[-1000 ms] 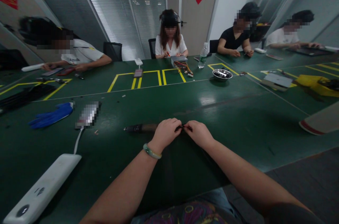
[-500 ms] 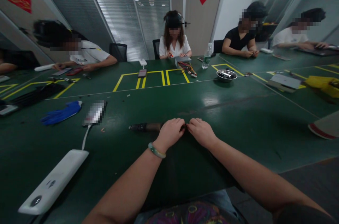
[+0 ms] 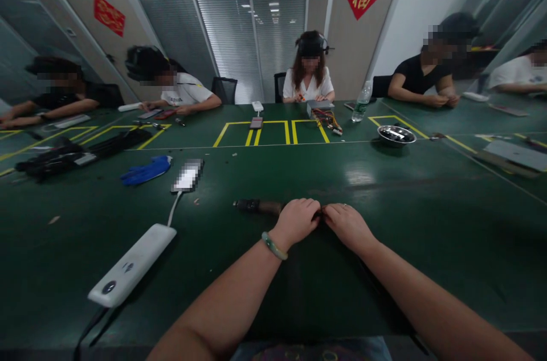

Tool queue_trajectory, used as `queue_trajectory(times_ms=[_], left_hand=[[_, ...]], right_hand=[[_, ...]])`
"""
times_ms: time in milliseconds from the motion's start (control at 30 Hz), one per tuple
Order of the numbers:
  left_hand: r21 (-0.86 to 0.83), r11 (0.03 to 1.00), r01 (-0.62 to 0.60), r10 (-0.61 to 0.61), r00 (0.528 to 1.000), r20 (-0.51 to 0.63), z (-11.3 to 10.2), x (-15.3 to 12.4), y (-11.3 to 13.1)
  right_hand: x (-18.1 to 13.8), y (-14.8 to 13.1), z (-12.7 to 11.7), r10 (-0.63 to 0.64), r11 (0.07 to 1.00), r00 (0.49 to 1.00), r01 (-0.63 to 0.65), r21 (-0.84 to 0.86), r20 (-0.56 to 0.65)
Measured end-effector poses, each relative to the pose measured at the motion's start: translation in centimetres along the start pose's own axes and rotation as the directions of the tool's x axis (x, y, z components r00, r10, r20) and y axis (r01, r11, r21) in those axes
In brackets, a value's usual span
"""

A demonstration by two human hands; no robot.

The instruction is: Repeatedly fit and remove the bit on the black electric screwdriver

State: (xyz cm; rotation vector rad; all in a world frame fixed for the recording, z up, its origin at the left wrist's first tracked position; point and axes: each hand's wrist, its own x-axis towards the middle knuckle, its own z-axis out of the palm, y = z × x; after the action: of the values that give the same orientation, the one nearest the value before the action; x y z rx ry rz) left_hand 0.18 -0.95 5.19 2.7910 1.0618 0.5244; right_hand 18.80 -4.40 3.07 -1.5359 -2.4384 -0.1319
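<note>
My left hand [image 3: 298,221] and my right hand [image 3: 348,225] rest knuckle to knuckle on the green table [image 3: 384,201], both with fingers curled. Between the fingertips they pinch something small and dark that I cannot make out. A green bangle [image 3: 273,245] circles my left wrist. Just left of my left hand lies a dark tool with a brown handle [image 3: 258,206], partly hidden behind that hand.
A white power bank [image 3: 132,264] with a cable leads to a phone [image 3: 187,176] at the left. A blue glove [image 3: 146,171] lies beyond it. A metal bowl [image 3: 396,134], a water bottle [image 3: 361,102] and wires [image 3: 325,119] sit farther back. Several people sit around the table.
The view has swung to the left and tipped a little, so everything sits further right in the frame. My hands stay together in the same pinch on the table.
</note>
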Motion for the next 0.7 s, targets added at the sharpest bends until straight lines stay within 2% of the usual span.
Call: queue_trajectory(times_ms=[233, 367, 467, 567, 633, 700], left_hand=[[0.040, 0.999, -0.002, 0.002, 1.000, -0.001, 0.2, -0.1, -0.1], [-0.022, 0.999, -0.033, 0.031, 0.997, -0.064, 0.0, -0.3, -0.2], [-0.085, 0.995, -0.059, 0.046, 0.989, -0.144, -0.6, -0.5, -0.4], [-0.126, 0.990, -0.057, 0.027, 0.974, -0.226, -1.2, -0.9, -0.7], [-0.142, 0.989, -0.037, -0.001, 0.965, -0.261, -1.3, -1.0, -1.1], [-0.152, 0.988, -0.021, -0.021, 0.964, -0.266, -1.3, -1.1, -1.3]], right_hand=[[0.2, 0.5, 0.6, -0.076, 0.997, 0.997, 0.076, 0.013, -0.022], [0.6, 0.9, 0.8, -0.126, 0.992, 0.992, 0.126, -0.012, -0.012], [1.1, 2.2, 0.4, -0.123, 0.991, 0.992, 0.122, -0.046, -0.011], [0.4, 6.1, -0.5, -0.041, 0.997, 0.999, 0.040, -0.059, -0.006], [-1.4, 10.4, -1.1, 0.053, 0.998, 0.998, -0.052, -0.045, 0.016], [-4.7, 15.6, -1.7, 0.172, 0.985, 0.985, -0.170, -0.033, 0.036]])
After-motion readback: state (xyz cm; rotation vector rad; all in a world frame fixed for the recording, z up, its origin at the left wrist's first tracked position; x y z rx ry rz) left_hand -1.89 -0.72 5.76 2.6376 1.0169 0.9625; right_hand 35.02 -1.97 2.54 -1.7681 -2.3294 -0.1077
